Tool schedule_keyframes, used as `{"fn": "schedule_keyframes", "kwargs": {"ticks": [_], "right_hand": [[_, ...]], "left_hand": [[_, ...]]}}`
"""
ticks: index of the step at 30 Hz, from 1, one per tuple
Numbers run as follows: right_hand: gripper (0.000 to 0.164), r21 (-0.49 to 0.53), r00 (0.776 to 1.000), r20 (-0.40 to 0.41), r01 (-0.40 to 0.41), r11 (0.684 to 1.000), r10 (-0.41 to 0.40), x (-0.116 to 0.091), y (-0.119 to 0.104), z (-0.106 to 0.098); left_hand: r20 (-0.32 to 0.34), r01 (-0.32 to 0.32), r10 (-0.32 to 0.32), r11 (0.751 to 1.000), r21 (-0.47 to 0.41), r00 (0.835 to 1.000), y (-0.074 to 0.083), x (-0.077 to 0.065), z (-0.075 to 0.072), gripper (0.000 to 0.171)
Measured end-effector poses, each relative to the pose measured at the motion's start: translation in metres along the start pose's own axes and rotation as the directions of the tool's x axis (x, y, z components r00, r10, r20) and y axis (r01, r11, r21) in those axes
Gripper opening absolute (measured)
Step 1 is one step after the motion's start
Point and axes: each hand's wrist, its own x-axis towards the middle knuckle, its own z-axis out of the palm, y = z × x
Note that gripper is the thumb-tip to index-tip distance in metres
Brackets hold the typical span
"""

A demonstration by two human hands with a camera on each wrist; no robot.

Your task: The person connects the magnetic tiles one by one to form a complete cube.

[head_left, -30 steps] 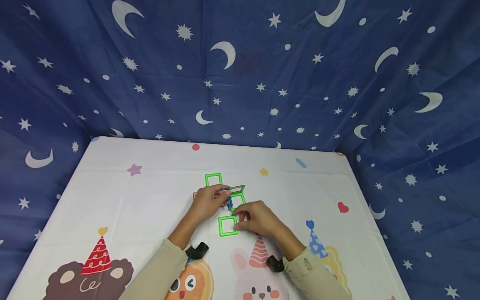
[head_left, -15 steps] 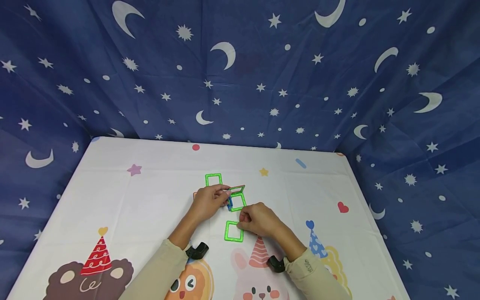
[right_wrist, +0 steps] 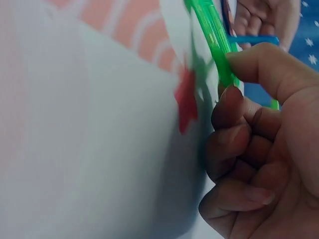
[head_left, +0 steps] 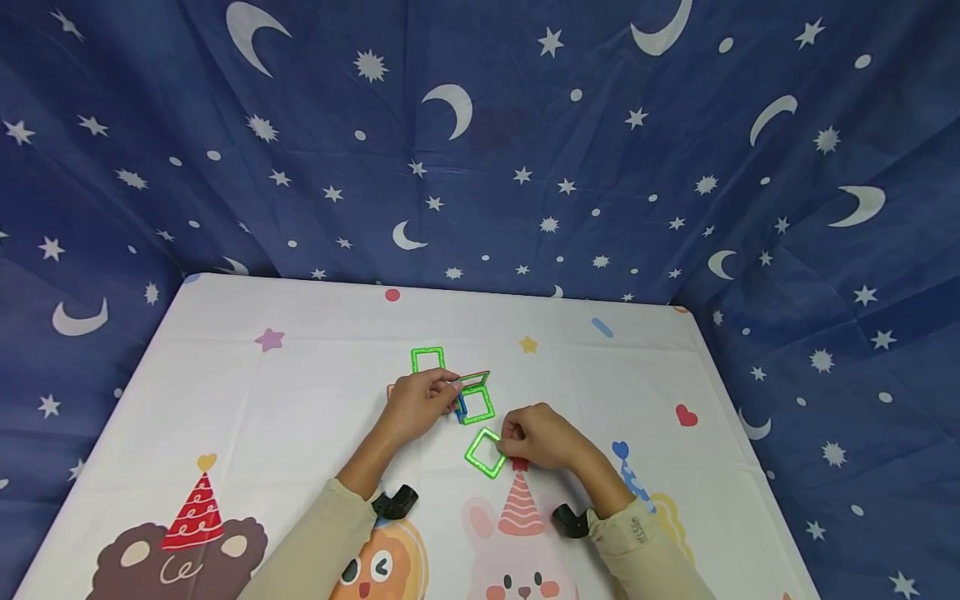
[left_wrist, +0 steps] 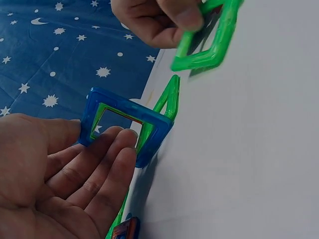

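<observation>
My left hand (head_left: 420, 404) pinches the near edge of a blue square magnetic tile (left_wrist: 129, 106) between thumb and fingers. This blue tile stands upright, joined to a green square tile (head_left: 491, 403), with another thin green-and-red tile (head_left: 483, 377) tilted behind it. My right hand (head_left: 542, 437) pinches one corner of a separate green square tile (head_left: 478, 467) with thumb and curled fingers. That tile is turned cornerwise and sits apart from the joined tiles, on their near side. Seen from the right wrist, the green tile (right_wrist: 212, 35) appears edge-on above the cloth.
Another green square tile (head_left: 427, 350) lies behind my left hand. An orange edge (head_left: 389, 390) shows beside that hand, mostly hidden. The table has a white cloth (head_left: 315, 400) with printed animals; a blue starry curtain (head_left: 495, 217) rises at the back and sides.
My right hand has moved right with the green tile, first drawing it away from the joined tiles, then turning it cornerwise. The left hand stays in place.
</observation>
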Motion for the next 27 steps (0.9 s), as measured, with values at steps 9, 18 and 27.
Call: {"fn": "schedule_keyframes", "kwargs": {"ticks": [9,18,27], "right_hand": [[0.010,0.103,0.995,-0.098,0.018,0.995,-0.008,-0.004,0.016,-0.019],[0.010,0.126,0.921,-0.378,-0.050,0.991,0.095,0.002,0.016,-0.029],[0.011,0.013,0.882,-0.466,-0.077,0.997,0.074,0.016,0.009,-0.025]], "left_hand": [[0.011,-0.001,0.001,1.000,-0.015,1.000,-0.001,0.000,-0.001,0.023],[0.021,0.021,-0.020,0.999,-0.034,1.000,-0.001,0.001,-0.001,0.020],[0.026,0.022,-0.021,0.999,-0.041,0.999,-0.001,0.000,0.000,0.019]]}}
